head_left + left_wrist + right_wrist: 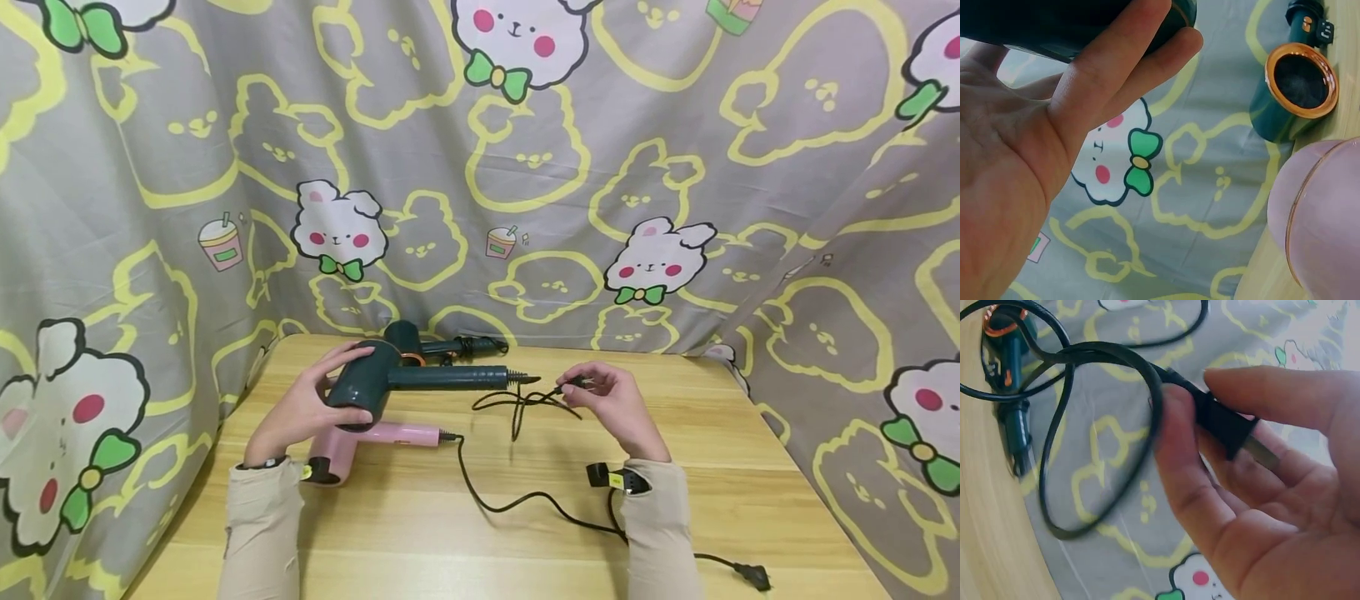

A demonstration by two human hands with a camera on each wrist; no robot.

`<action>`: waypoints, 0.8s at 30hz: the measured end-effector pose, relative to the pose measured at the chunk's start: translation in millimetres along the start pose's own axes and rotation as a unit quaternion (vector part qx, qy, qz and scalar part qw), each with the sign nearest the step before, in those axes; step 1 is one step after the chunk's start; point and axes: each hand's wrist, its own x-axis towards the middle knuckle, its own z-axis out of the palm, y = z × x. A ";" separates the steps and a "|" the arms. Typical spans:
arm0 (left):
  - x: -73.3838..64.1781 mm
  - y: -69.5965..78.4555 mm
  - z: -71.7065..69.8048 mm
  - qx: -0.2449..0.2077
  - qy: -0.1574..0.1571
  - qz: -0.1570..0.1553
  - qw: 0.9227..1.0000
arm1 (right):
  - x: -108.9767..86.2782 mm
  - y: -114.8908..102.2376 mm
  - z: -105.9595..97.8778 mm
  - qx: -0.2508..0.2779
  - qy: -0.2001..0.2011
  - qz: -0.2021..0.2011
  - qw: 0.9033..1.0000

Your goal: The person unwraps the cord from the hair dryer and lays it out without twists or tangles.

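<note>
A dark green hair dryer is held above the table by my left hand, whose fingers and thumb wrap its barrel; the handle points right. My right hand pinches the black plug of a cord between thumb and fingers, and a metal prong shows. The thin black cord hangs in loose loops between the plug and the dryer's handle. Below the held dryer, a pink hair dryer lies on the table. Behind it lies a second dark green hair dryer with a copper-coloured rim, its cord bundled at the handle.
The pink dryer's black cord runs across the wooden table, passing under my right forearm to a plug near the front right. A grey patterned curtain closes off the back and both sides.
</note>
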 end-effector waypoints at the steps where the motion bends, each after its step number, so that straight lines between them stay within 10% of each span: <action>1: -0.4 -0.4 -0.7 0.002 0.002 -0.002 1.000 | -0.1 1.1 -3.4 0.013 0.014 -0.002 1.000; 8: -1.6 -8.0 -6.6 0.014 0.016 -0.009 1.000 | -1.6 6.5 -23.8 0.136 0.121 -0.020 0.983; 14: -2.8 -14.7 -9.5 -0.002 0.028 -0.019 0.999 | -2.5 8.2 -41.3 0.231 0.240 -0.006 0.943; 18: -2.9 -19.1 -9.6 -0.003 0.028 -0.026 0.999 | -5.9 11.5 -56.8 0.325 0.322 -0.024 0.889; 24: -4.6 -22.5 -12.6 0.014 0.032 -0.036 0.999 | -12.8 19.0 -78.5 0.451 0.424 -0.115 0.777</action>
